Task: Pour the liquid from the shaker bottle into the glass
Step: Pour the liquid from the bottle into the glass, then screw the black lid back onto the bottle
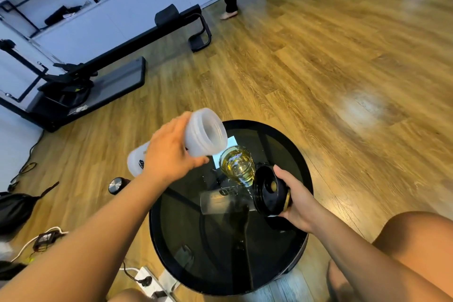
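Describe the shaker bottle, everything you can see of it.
The shaker bottle looks like frosted, translucent white plastic, with a wide threaded mouth and a dark printed mark near its base. It is uncapped; the right hand holds the black lid. The left hand grips it round the middle, in the air, tipped well over, mouth toward the glass of yellow liquid. No liquid shows at its mouth.

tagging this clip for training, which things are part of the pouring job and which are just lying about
In the job: shaker bottle, glass, black lid, left hand, right hand, round table.
Lying about: power strip, black bag, exercise machine.
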`<state>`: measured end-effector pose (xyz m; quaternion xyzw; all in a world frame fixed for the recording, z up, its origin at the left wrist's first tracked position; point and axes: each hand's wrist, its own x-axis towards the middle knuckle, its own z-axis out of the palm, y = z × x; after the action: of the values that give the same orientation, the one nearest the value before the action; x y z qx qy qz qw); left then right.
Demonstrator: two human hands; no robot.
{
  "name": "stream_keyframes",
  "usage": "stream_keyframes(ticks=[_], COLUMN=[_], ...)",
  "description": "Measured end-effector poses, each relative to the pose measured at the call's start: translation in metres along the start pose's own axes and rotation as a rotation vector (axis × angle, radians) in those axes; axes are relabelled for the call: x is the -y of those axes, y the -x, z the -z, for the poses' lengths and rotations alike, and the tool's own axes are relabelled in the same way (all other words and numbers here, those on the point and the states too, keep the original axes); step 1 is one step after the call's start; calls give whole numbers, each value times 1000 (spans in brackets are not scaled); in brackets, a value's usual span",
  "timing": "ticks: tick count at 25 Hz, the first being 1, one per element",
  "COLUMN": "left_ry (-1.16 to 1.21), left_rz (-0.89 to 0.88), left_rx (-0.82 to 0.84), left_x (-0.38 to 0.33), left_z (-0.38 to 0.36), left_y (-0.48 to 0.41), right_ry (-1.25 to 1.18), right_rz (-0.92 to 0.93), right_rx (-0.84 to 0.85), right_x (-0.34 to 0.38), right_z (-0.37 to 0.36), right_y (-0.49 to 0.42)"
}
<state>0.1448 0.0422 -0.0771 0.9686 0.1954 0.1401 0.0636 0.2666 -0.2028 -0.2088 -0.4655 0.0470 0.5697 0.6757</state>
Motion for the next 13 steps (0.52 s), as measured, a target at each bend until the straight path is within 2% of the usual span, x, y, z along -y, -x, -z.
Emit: stream_keyframes(ticks=[2,5,9,13], left_ry=[291,416,624,802], left_rz=[221,444,594,672], left_rx=[-129,-294,-391,-439], left_x=[0,5,-13,-32], left_z=[1,-5,-25,-46], left_y=[14,51,115,152], right_ry=[-47,-73,-39,21], right_rz=[-33,-58,-66,-82], right_rx=[10,-39,-83,0], right_x=[-1,-6,-13,-18], right_z=[2,9,12,15], right_y=[2,5,17,33])
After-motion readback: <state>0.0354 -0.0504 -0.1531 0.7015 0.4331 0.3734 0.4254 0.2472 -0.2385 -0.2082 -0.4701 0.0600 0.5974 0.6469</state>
